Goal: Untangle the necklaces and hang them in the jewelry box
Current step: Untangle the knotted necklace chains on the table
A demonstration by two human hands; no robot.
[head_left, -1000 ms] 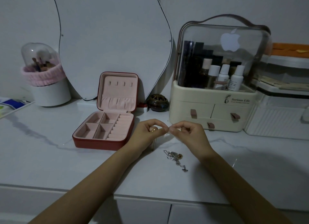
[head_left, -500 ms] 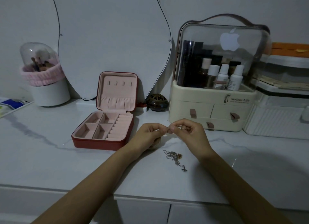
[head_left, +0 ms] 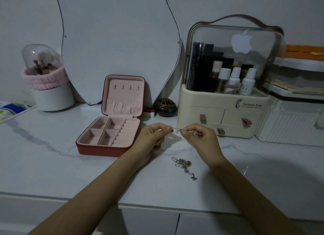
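Both hands up over the white marble-look countertop [head_left: 52, 164], close together, a short gap between them. Left hand [head_left: 152, 138] pinches one end of a thin silver chain necklace [head_left: 175, 130] between thumb and forefinger, other fingers curled in. Right hand [head_left: 201, 138] pinches the other end the same way. The chain runs taut across the gap, clear of the surface.

Small tangled heap of silver necklaces with an amber-coloured pendant [head_left: 183, 165] lies on the countertop below and between the wrists, touching neither hand.

Red square jewelry box with pink velvet lining [head_left: 112, 126] sits open just left of the left hand, lid upright, four hook tabs in the lid, nothing hanging on them; tray compartments show no jewelry.

Behind: curved frameless mirror [head_left: 119, 41] against the wall, small dark round ornamental pot [head_left: 165, 107] beside the box, cream cosmetic organiser with clear domed lid and drawers [head_left: 226, 87] behind the right hand, white brush holder with clear dome and pink band [head_left: 47, 80] far left
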